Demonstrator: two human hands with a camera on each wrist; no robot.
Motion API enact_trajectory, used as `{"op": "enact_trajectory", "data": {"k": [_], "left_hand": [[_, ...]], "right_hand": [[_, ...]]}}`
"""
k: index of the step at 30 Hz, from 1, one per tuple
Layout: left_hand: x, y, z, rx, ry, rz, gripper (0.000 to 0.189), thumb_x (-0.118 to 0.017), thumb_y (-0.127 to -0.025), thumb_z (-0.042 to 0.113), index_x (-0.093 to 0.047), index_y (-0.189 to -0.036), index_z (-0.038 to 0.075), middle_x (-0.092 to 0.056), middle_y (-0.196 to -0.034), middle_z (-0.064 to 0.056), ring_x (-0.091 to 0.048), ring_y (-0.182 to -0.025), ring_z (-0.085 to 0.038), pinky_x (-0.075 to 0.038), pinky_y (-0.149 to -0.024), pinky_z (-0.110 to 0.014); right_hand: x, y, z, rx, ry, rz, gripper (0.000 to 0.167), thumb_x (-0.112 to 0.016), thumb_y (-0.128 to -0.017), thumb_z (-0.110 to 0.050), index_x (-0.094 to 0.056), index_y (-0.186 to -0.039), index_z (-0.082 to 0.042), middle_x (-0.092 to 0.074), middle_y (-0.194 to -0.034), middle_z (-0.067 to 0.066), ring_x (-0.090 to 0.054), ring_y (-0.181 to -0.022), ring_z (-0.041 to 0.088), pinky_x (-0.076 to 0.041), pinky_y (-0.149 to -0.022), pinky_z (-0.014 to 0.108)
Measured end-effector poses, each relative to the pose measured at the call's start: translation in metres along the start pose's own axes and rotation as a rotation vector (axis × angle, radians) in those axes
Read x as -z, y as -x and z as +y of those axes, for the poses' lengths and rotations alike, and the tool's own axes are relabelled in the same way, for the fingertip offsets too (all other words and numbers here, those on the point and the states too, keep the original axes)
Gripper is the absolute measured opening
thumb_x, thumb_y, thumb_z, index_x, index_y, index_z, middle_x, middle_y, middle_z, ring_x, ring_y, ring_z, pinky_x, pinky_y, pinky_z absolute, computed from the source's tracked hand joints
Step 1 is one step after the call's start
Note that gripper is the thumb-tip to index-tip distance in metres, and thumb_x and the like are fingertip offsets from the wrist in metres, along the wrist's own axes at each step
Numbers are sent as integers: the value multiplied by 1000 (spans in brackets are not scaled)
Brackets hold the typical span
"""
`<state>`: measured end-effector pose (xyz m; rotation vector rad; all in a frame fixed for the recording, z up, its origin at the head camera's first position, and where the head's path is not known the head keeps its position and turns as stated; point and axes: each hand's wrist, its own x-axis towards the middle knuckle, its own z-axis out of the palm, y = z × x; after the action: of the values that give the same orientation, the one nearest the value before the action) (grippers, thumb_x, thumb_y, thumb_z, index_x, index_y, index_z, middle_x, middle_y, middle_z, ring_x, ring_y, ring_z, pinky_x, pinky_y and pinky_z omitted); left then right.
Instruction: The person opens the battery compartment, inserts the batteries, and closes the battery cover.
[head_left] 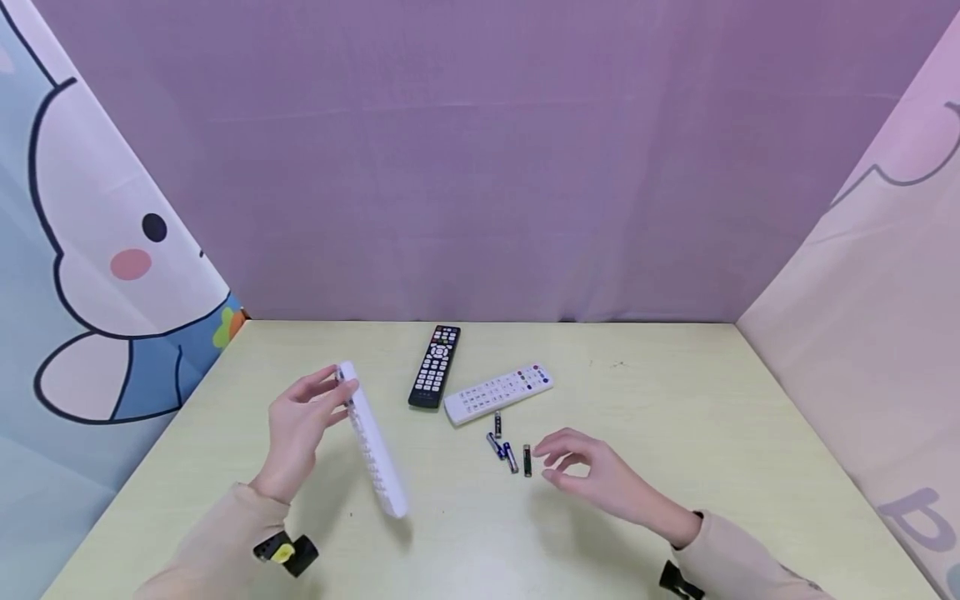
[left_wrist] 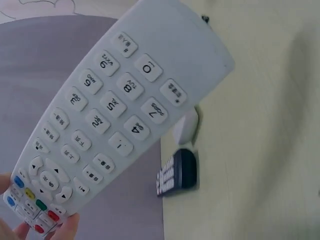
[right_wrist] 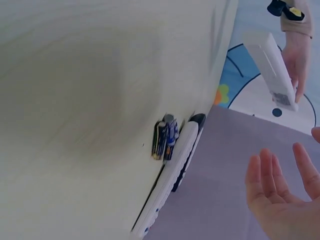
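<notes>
My left hand pinches a white remote control by its top end and holds it tilted above the table. In the left wrist view the number buttons of this remote face the camera, with fingers at its coloured-button end. My right hand is over the table with relaxed fingers and nothing in them. Just left of its fingertips lies a dark battery. Two blue batteries and another dark battery lie close by. The right wrist view shows the right hand with fingers spread.
A second white remote lies behind the batteries, and a black remote lies to its left. All rest on the pale table. A purple cloth wall stands along the back edge, with printed cloth panels at both sides.
</notes>
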<state>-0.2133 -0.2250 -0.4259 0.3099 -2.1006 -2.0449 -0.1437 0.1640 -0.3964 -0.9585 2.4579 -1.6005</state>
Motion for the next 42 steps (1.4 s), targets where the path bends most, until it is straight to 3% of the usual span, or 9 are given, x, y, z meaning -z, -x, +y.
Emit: {"op": "enact_trajectory", "data": {"k": [3, 8, 10, 14, 22, 32, 37, 42], "left_hand": [[5, -5, 3, -4, -118, 3, 54, -73, -70, 35, -57, -118, 18, -56, -111, -7, -61, -86, -15, -55, -68, -26], [2, 17, 46, -62, -300, -30, 58, -69, -74, 34, -53, -121, 5, -55, -112, -15, -60, -77, -8, -55, -67, -25], [1, 25, 64, -67, -416, -33, 61, -68, -75, 39, -52, -122, 3, -54, -115, -16, -57, -76, -1, -54, -67, -22], [5, 24, 75, -88, -551, -57, 60, -67, -75, 40, -53, -121, 4, -55, -117, -16, -53, -76, 0, -50, -61, -17], [16, 7, 71, -148, -674, -153, 61, -64, -78, 41, -52, -121, 0, -54, -114, -21, -54, -87, -25, -48, -60, -21], [22, -18, 62, -295, -900, -249, 50, -67, -78, 26, -54, -116, -4, -54, -112, -26, -56, -83, -28, -48, -61, -29], [20, -28, 57, -323, -968, -295, 47, -68, -77, 21, -56, -114, -5, -54, -112, -27, -54, -91, -33, -48, -74, -43], [19, -39, 50, -317, -1025, -320, 46, -70, -75, 22, -58, -111, -5, -55, -111, -25, -53, -95, -35, -45, -81, -49]], "right_hand": [[5, 2, 5, 28, 75, 25, 17, -61, -81, -7, -61, -99, -7, -58, -101, 8, -57, -85, 22, -53, -72, 29], [11, 4, 16, 81, 239, 69, 20, -64, -77, -3, -62, -97, -5, -58, -99, 6, -57, -83, 18, -53, -69, 28], [13, 5, 19, 94, 297, 78, 21, -66, -75, -3, -62, -96, -5, -58, -98, 4, -56, -82, 16, -53, -67, 28], [17, 8, 24, 114, 394, 81, 21, -67, -74, -5, -62, -94, -8, -58, -97, 1, -55, -80, 11, -52, -66, 28], [24, 13, 31, 101, 488, 76, 19, -66, -75, -6, -63, -93, -10, -57, -97, 0, -55, -78, 15, -51, -63, 22], [30, 17, 40, 83, 486, 68, 18, -66, -75, -5, -63, -92, -9, -57, -95, 1, -57, -75, 17, -52, -62, 26], [33, 18, 41, 26, 469, 56, 17, -64, -76, -6, -63, -94, -6, -58, -96, 2, -57, -76, 19, -53, -64, 29], [36, 19, 43, -17, 463, 59, 17, -64, -77, -6, -63, -94, -4, -58, -96, 3, -58, -76, 19, -53, -64, 30]]}}
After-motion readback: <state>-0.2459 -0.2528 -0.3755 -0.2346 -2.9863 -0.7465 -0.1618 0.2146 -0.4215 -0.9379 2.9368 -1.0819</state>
